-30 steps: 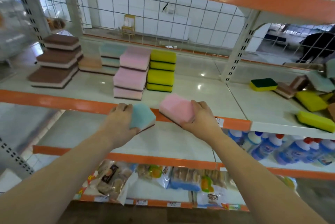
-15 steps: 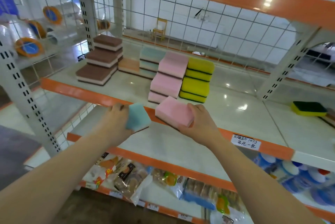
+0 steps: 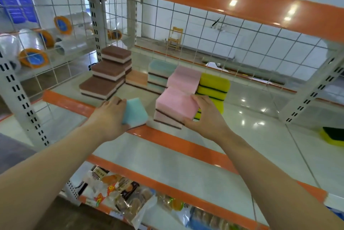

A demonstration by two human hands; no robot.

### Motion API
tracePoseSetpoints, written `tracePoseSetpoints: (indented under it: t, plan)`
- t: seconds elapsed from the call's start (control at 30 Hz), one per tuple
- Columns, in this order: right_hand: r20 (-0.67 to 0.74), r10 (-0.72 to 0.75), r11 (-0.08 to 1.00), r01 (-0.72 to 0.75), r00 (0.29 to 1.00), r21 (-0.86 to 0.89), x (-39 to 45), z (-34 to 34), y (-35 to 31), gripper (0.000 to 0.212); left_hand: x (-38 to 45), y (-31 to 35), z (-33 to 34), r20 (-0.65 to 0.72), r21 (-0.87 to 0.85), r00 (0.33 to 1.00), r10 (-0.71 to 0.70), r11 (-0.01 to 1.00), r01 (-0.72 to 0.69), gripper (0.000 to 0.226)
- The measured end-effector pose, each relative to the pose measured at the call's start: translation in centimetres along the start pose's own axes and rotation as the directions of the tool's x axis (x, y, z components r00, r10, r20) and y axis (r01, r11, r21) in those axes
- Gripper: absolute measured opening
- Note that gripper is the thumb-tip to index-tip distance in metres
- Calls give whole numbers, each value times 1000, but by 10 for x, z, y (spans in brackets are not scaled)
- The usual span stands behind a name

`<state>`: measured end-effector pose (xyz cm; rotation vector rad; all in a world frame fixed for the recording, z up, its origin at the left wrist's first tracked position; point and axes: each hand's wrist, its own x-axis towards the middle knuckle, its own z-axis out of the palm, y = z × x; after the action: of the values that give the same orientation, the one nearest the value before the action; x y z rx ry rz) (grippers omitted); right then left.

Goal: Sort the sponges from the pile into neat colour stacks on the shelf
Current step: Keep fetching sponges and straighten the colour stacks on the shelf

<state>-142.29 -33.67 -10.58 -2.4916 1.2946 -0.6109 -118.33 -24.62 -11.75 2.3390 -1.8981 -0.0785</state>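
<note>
left hand (image 3: 109,118) grips a pale blue rectangular sponge (image 3: 134,112); right hand (image 3: 205,118) holds a pink rectangular sponge (image 3: 176,104) atop the front pink stack on the orange-edged shelf (image 3: 74,103)

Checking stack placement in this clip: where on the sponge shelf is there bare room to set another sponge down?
Bare shelf lies right of the yellow stack, up to the lone yellow sponge at the edge. A narrower bare strip runs between the brown stacks and the front pink stack, behind the left hand. From brown through teal stack to yellow is crowded.
</note>
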Motion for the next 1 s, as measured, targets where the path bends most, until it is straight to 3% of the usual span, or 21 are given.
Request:
tracePoseSetpoints:
  t: [0.4,0.67,0.8,1.0]
  plan:
    - [-46,-27,1000,27,999,5,55,-1,20,73,60,-12,8,44,28,999,15,999,-17,65]
    - [-35,30,999,-29,999,18,67,2,23,73,101,-14,20,162,31,985,66,997,-72,69]
    - [-49,67,997,-66,997,29,66,3,21,78,107,-6,21,121,-28,979,162,987,-160,83]
    - [-73,82,996,-79,994,39,63,7,16,73,116,4,13,19,-58,944,330,943,-329,84]
